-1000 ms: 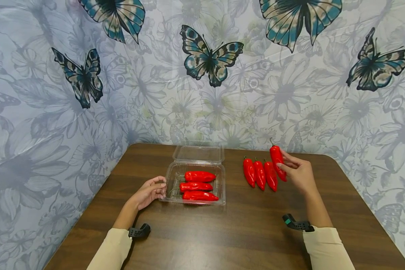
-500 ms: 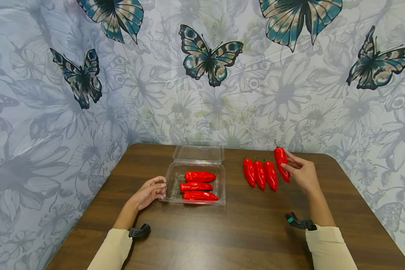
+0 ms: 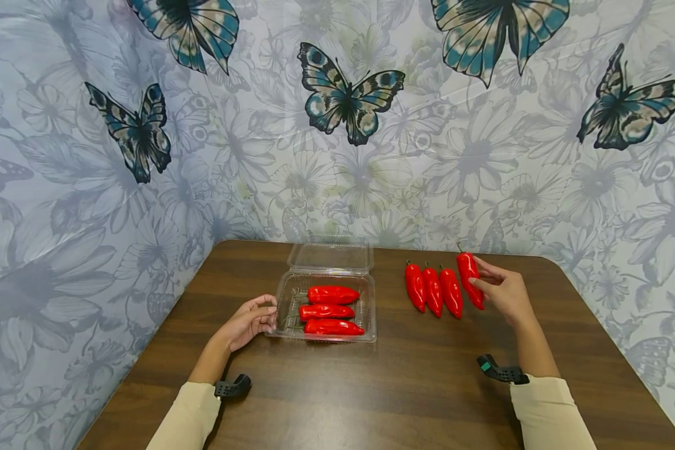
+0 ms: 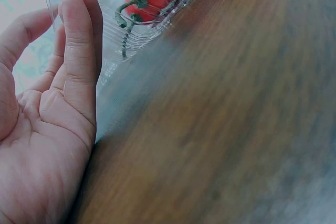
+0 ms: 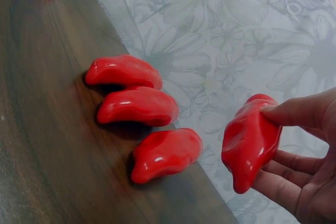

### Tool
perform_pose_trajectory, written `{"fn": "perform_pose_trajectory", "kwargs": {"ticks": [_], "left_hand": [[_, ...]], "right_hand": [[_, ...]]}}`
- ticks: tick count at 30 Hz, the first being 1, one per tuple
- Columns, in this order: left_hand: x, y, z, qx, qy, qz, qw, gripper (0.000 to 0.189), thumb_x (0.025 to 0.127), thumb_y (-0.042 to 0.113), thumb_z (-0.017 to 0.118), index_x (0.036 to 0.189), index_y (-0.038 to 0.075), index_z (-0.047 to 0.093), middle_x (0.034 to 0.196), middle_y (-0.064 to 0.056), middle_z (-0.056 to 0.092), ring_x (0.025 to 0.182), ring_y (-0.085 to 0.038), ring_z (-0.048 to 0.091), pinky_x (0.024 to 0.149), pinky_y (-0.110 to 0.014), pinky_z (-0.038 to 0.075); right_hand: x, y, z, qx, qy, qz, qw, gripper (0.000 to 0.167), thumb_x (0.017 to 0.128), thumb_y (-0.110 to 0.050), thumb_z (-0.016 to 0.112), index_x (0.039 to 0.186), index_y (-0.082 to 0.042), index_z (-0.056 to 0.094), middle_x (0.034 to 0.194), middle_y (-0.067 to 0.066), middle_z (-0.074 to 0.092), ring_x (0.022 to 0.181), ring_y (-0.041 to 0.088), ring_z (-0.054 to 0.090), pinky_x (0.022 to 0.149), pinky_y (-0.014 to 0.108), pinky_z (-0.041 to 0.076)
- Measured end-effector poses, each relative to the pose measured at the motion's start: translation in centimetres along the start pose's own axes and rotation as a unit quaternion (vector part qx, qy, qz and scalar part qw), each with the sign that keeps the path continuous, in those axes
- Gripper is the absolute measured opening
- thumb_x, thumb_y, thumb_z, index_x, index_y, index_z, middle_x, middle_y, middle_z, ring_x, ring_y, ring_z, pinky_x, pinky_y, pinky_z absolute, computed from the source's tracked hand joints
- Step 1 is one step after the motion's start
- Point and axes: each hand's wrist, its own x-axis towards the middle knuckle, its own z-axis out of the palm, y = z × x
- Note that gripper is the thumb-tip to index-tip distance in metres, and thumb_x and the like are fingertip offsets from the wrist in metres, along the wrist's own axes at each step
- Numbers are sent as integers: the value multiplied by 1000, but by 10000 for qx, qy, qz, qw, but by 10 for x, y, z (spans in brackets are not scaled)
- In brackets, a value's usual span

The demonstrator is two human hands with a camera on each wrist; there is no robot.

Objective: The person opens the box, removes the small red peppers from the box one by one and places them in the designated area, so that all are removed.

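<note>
My right hand point(image 3: 502, 290) pinches a red pepper point(image 3: 468, 275) between thumb and fingers, its green stem pointing away. In the right wrist view this pepper point(image 5: 252, 142) hangs tip down, apart from the others. Just left of it, three red peppers point(image 3: 432, 292) lie side by side on the table. My left hand point(image 3: 251, 322) holds the left rim of a clear plastic clamshell container point(image 3: 369, 312), thumb and fingers at its edge. Three more red peppers point(image 3: 329, 312) lie crosswise inside. Their green stems point(image 4: 122, 17) show through the wall in the left wrist view.
The container's lid point(image 3: 330, 256) is folded back toward the patterned wall covering point(image 3: 247, 187). Brown wood table point(image 3: 416, 387) extends in front of the container and peppers. A black band sits on each wrist.
My right hand has moved a little right with its pepper, then lowered it slightly, widening the gap from the row. The left hand and container stay in place.
</note>
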Motion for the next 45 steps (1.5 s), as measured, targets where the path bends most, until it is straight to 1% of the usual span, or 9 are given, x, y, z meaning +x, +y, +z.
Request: {"fn": "perform_pose_trajectory", "kwargs": {"ticks": [6,11,20,23,31,37,39,41,45], "left_hand": [[0,-1,-1,71,65,-16,10000,16,107,0,42,109,10,55,84,-2,66,72,-14,67,67,-25,58],[0,-2,-1,116,103,-51,9999,16,107,1,42,109,11,55,84,-2,65,72,-14,67,67,-25,58],[0,0,0,65,-4,42,10000,20,107,1,40,109,12,56,85,-2,66,73,-14,67,68,-25,58],[0,1,0,48,-11,33,10000,20,107,1,40,109,12,57,85,-1,66,74,-14,67,68,-25,58],[0,-1,-1,34,-2,8,10000,19,107,2,42,108,13,57,85,-2,66,74,-14,67,68,-25,58],[0,-1,-2,34,-115,70,9999,20,107,1,40,110,12,57,86,-1,66,75,-14,67,69,-25,58],[0,-1,-2,21,-140,94,9999,20,107,1,40,110,12,57,86,-1,66,75,-14,67,69,-25,58],[0,-1,-1,18,-129,92,9999,20,107,1,41,110,12,57,86,-1,66,75,-14,68,69,-25,58],[0,0,-1,25,-91,63,9999,21,107,0,40,109,13,57,85,-1,66,74,-14,68,68,-25,58]], "right_hand": [[-3,1,0,-127,-140,50,9998,59,97,-16,70,151,-10,45,140,34,52,90,-6,59,72,33,61],[-5,3,-1,-156,-160,120,9997,59,97,-19,70,151,-12,46,140,33,52,92,-3,59,74,37,61],[-3,5,-2,17,17,358,9994,57,97,-24,71,149,-13,48,139,32,52,87,-6,61,73,31,61],[-3,6,-1,-6,25,393,9992,57,97,-23,71,148,-12,48,139,33,52,87,-5,61,73,32,61],[-3,9,0,-155,-19,527,9985,58,97,-25,71,148,-11,47,139,34,52,88,2,61,72,32,61],[-2,12,1,-263,-18,640,9976,58,97,-25,71,149,-12,48,140,33,52,96,15,60,72,29,60],[-2,13,1,-287,-5,671,9973,57,97,-25,71,149,-13,48,140,33,52,97,17,60,72,28,60],[-1,15,2,-308,13,695,9971,57,97,-25,71,149,-13,48,140,33,53,97,16,60,71,28,60],[0,20,3,-305,76,754,9967,57,96,-27,72,148,-13,50,140,31,54,93,8,60,71,28,60]]}}
